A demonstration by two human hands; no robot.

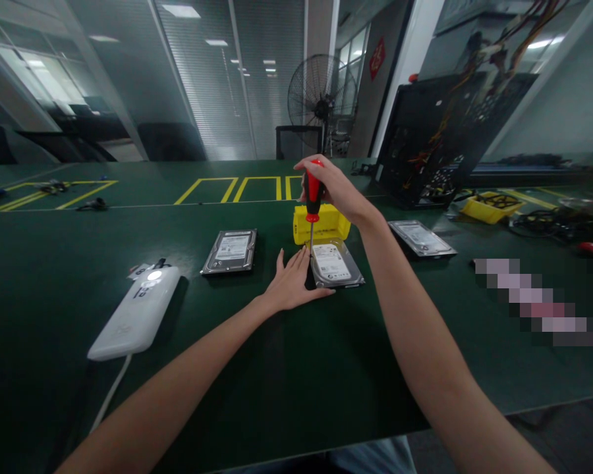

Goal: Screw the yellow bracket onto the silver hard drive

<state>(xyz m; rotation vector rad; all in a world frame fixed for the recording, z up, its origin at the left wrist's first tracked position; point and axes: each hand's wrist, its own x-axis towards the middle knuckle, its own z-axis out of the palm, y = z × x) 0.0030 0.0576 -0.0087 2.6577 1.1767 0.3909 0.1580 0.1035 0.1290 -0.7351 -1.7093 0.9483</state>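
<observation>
A red and black screwdriver (313, 187) stands upright in my right hand (333, 184), its handle wrapped by the fingers. The metal shaft points down at the left edge of a hard drive (332, 262) lying flat with its label up. The exact spot the tip touches is too small to make out. My left hand (292, 282) lies against that drive's left and near sides, fingers stretched out and thumb along the near edge. Just behind the drive sits a yellow plastic bin (326, 222).
Other hard drives lie left (231, 250) and right (422, 237) on the green table (296, 395). A white power bank (136, 316) with a cable is at left. At right are an open computer case (415, 138), a yellow tray (489, 207) and tangled cables (538, 220).
</observation>
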